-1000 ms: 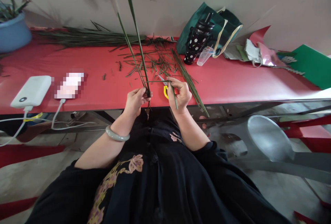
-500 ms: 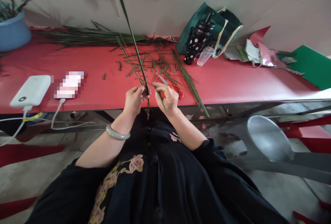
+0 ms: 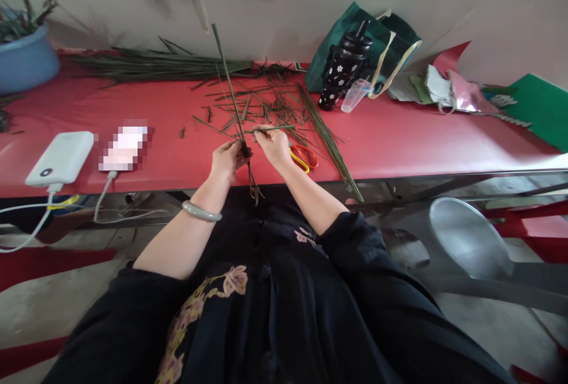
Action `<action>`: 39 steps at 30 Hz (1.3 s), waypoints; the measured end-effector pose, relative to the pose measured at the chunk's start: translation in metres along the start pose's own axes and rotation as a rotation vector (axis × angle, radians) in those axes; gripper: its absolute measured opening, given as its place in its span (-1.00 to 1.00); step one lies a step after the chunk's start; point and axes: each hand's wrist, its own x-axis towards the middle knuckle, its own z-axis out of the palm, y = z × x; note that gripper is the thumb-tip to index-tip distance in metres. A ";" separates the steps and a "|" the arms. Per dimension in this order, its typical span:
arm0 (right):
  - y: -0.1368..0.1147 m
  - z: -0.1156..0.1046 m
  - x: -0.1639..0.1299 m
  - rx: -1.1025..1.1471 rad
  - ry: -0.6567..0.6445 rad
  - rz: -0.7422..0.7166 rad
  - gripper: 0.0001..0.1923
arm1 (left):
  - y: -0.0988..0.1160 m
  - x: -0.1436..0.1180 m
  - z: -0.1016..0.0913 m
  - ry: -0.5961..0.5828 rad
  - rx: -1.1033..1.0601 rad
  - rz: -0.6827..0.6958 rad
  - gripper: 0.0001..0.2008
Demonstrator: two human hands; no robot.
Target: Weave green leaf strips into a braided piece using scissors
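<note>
Judging from my remote seat, the work with the leaf strips looks barely started: my left hand [image 3: 227, 158] pinches a few long leaf strips [image 3: 228, 85] upright at their base, just in front of the red table's [image 3: 399, 141] near edge, while my right hand [image 3: 274, 144] closes on one strip bent crosswise. No finished shape shows yet. Scissors [image 3: 305, 157] lie on the table just right of my right hand, cut scraps [image 3: 270, 109] beyond, and a big uncut bundle [image 3: 155, 65] at the table's far side.
</note>
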 end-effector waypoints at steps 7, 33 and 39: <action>-0.002 0.001 -0.011 0.319 0.168 0.157 -0.92 | -0.011 0.000 -0.005 -0.025 0.029 -0.054 -0.85; 0.003 0.005 -0.008 0.638 0.479 0.379 -0.85 | -0.018 -0.019 0.003 -0.104 0.130 0.062 -0.77; 0.005 0.007 -0.018 0.497 0.187 0.470 -0.87 | -0.016 -0.015 0.002 -0.114 0.133 0.032 -0.75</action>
